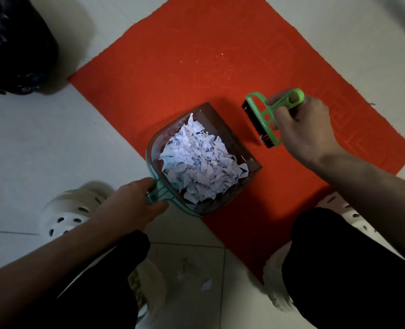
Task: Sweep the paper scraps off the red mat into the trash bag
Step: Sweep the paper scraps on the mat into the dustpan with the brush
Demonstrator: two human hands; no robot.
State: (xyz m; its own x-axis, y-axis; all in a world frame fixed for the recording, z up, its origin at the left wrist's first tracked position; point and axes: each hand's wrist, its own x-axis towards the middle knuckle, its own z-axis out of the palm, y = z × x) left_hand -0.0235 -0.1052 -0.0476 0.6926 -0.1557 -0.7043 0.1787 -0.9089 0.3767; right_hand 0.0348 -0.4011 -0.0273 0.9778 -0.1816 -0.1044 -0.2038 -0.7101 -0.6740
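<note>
At the bottom of the frame the person squats, and 1 loose scrap (pixel 206 284) lies on the white tiled floor (pixel 42 150) between the knees. A little further, the left hand (pixel 130 205) is closed around the handle of the clear plastic dustpan with the teal rim (pixel 223 129). The heap of white paper scraps (pixel 196 160) fills the pan, which sits over the lower left edge of the red mat (pixel 173 67). At centre right, the right hand (pixel 308 129) grips the green plastic brush with black bristles (pixel 263 119), just beside the open mouth of the pan. Only some tiny pale specks (pixel 220 54) show on the mat further up. The black trash bag (pixel 14 43) stands in the upper left of the frame, well apart from the pan.

I think the step in hand is to carry the pan to the bag. It is good to tip the mouth of the pan slightly upward, move slowly because the paper is light, and pour only when the mouth is inside the opening of the bag.
</note>
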